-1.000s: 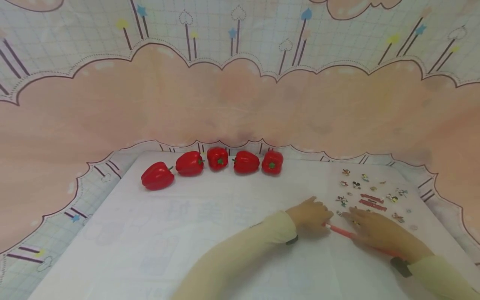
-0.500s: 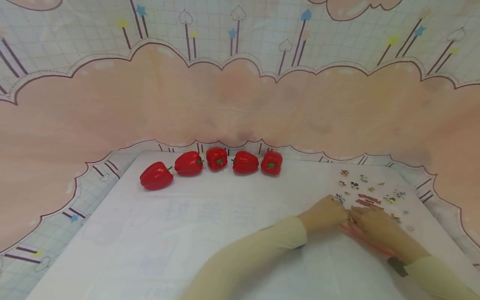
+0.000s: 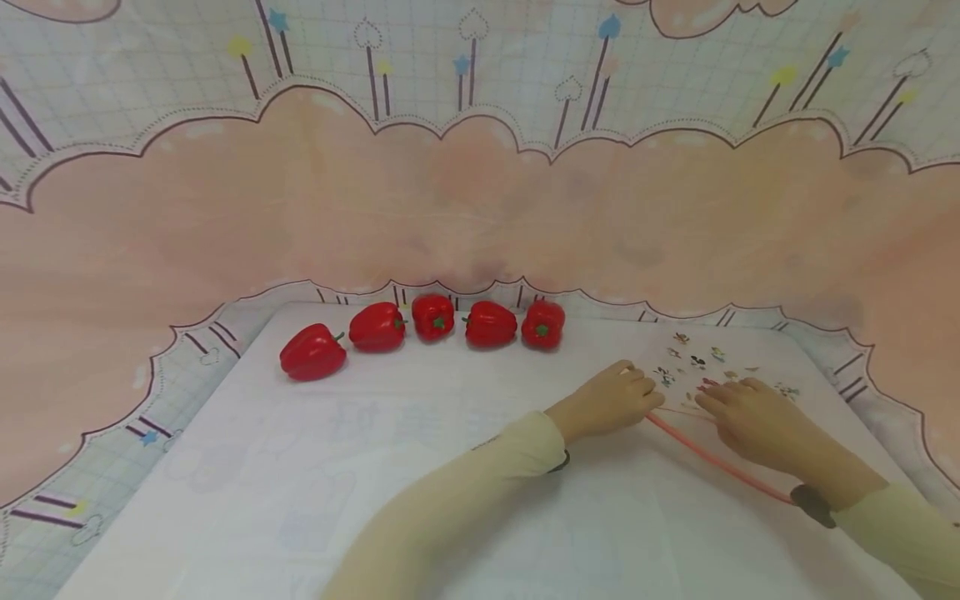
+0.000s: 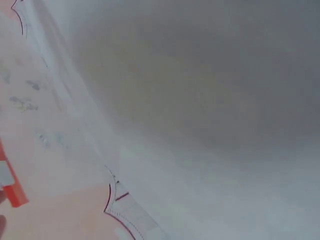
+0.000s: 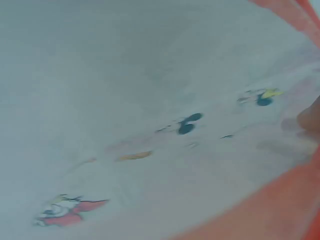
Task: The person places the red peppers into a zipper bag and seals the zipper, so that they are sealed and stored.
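A clear plastic pouch [image 3: 675,371] with small cartoon prints lies at the right of the table. Its orange-red edge strip [image 3: 712,457] bows from my left hand to near my right wrist, apart from the pouch's other edge. With curled fingers, my left hand [image 3: 602,404] pinches the pouch's left corner at the strip. My right hand [image 3: 768,429] grips the near edge with bent fingers and covers some prints. A white piece [image 4: 5,175] sits on the strip in the left wrist view. Close up in the right wrist view are the cartoon prints [image 5: 70,212] and a fingertip [image 5: 310,120].
Several red bell peppers [image 3: 491,325] stand in a row along the table's back left and middle. A white cover [image 3: 300,467] spreads over the table. Behind it hangs a peach and white patterned cloth [image 3: 480,200].
My left hand moved right to meet the right hand, then back left to the corner. The strip now bows away from the pouch's other edge. The prints have shifted slightly up and left.
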`<state>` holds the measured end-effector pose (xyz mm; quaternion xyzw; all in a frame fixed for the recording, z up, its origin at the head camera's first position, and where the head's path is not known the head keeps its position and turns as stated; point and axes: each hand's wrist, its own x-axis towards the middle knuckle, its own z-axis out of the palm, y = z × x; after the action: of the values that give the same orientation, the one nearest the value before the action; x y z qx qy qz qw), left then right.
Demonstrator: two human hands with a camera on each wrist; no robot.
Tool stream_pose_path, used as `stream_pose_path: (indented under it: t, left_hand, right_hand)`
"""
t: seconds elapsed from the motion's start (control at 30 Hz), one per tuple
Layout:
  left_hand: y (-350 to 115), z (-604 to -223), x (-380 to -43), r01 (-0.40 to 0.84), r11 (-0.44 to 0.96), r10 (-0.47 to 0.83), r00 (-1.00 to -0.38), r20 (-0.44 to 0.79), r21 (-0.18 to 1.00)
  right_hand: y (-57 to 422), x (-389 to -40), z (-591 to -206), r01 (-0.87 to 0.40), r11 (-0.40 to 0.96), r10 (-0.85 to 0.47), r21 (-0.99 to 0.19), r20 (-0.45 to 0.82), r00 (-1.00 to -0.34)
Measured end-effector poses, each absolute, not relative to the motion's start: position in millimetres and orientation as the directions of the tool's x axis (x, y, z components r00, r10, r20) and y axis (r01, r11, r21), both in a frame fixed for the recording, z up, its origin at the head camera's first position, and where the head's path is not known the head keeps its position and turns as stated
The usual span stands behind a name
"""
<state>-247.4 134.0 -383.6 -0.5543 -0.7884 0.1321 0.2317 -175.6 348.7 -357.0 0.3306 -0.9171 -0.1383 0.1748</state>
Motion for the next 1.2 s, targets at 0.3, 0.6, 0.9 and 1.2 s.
stream_pose_path:
  t: [0.3, 0.6, 0.9, 1.2]
  left_hand:
    - [146, -375, -237, 0.796, 0.425, 0.903, -0.341, 0.260, -0.432]
    - [142, -378, -242, 0.772, 0.430, 0.896, -0.301, 0.327, -0.468]
    - [111, -376, -256, 0.793, 0.345, 0.901, -0.129, 0.414, -0.502]
    - [88, -375, -269, 0.803, 0.326, 0.872, -0.051, 0.487, -0.500]
  right_hand:
    - [319, -178, -345, -0.496, 0.736, -0.643, 0.461, 0.248, -0.724]
    - [315, -165, -336, -0.424, 0.775, -0.527, 0.469, 0.108, -0.843]
    - [322, -161, -322, -0.613, 0.672, -0.686, 0.417, 0.036, -0.727]
    - [305, -177, -327, -0.700, 0.573, -0.818, 0.427, 0.245, -0.520]
